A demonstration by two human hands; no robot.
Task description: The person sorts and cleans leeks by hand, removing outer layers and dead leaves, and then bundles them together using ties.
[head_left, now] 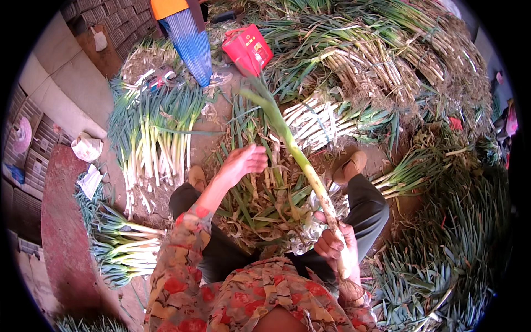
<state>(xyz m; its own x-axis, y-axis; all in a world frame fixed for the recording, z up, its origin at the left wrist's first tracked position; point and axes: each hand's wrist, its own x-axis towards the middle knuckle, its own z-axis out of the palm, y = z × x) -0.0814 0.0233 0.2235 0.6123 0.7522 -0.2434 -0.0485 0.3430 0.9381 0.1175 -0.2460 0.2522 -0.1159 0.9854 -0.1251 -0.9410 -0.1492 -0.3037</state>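
Gripped now by the right hand (336,243) is the long leek (303,165), its white shank wrapped by curled fingers just above the roots, its green top slanted up and leftward! The left hand (243,162) is held out unclenched, fingers loosely extended, left of the stalk and clear of it, above littered leaves (251,207).

Light generally bright, rather soft. Pale panel (80,83) at 10 o'clock looks lit well; green heap (442,265) at 4 o'clock dimmer. Leek tip (260,97) toward 12 o'clock motion-blurred. Fisheye bends edges; corners black.
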